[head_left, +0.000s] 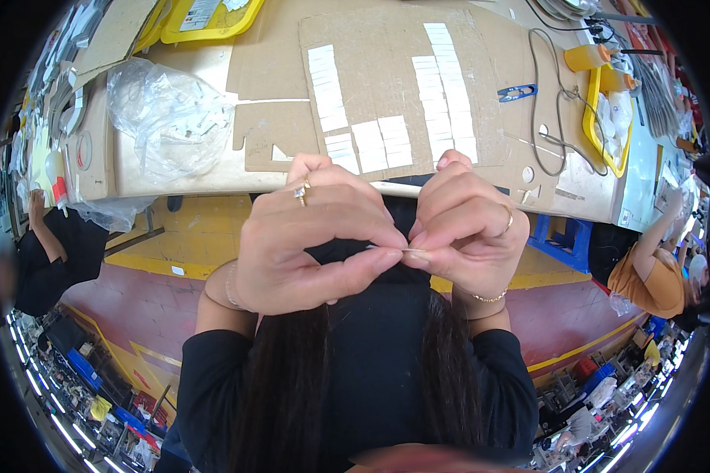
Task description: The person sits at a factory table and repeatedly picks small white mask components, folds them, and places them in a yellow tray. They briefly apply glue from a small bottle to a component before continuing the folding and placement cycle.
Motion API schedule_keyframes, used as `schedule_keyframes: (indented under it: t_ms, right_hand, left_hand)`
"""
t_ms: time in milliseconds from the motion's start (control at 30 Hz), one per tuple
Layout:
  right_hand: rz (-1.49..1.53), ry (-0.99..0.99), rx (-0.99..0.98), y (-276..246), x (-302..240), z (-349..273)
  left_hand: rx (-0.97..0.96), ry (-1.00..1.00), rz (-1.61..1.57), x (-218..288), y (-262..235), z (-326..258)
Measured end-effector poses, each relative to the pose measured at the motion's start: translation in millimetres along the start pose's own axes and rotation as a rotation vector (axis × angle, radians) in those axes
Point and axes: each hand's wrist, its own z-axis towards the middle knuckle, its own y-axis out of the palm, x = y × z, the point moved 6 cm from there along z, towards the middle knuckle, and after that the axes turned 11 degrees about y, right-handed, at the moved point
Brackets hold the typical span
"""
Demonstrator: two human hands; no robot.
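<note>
My left hand (315, 244) and my right hand (475, 229) meet in front of my chest, just off the table's near edge. Thumb and forefinger of each pinch a small, thin whitish piece (415, 251), mostly covered by the fingertips, so its kind cannot be made out. Beyond the hands, a cardboard sheet (379, 79) carries several columns of small white labels (442, 87), laid in rows; shorter columns of white labels (383, 142) lie nearest my hands. To their right are blue thread snips (517, 93), touched by neither hand.
A clear plastic bag (166, 118) of white pieces sits on the left of the table. Yellow trays (213, 31) stand at the far left and right. Orange-filled bottles (588, 57) and a grey cord (538, 118) lie right. Other people (655, 276) are at both sides.
</note>
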Motion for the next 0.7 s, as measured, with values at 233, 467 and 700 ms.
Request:
schedule_keyframes:
  t_ms: [233,467,700]
  right_hand:
    - [0.280,0.229,-0.026,0,23,-2]
    - [0.361,0.321,-0.061,-2,41,-3]
    - [-0.190,0.367,0.147,-35,77,5]
  left_hand:
    - [0.051,-0.174,-0.097,-19,-4,-4]
    - [0.198,-0.403,-0.451,-39,0,-10]
    - [0.336,-0.430,0.033,-79,-46,-12]
